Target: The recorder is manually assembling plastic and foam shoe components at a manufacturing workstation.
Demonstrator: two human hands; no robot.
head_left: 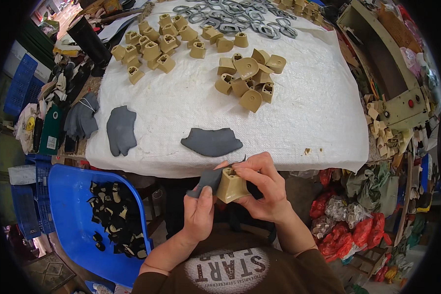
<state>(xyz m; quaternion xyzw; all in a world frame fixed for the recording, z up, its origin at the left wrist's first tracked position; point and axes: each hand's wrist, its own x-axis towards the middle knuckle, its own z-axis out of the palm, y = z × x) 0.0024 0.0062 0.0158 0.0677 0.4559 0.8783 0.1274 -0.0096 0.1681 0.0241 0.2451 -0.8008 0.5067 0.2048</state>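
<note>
My left hand (199,214) pinches a dark grey piece of leather-like material (208,181) between thumb and fingers. In my right hand (267,191) is a tan shoe heel (232,188), its hollowed end facing up. The grey piece lies against the heel's left side, and a dark strip of it shows behind the top. Both hands are close together in front of the table's near edge. Just beyond them, a curved grey cut piece (212,142) lies flat on the white woven sheet (299,127). Another such piece (121,131) lies farther left.
Loose tan heels (250,68) form piles on the sheet, with grey ring-shaped pieces (240,17) at the far side. A blue plastic seat (68,210) at left holds many dark-covered heels (113,215). Red plastic bags (360,232) and a beige machine (402,110) stand at right.
</note>
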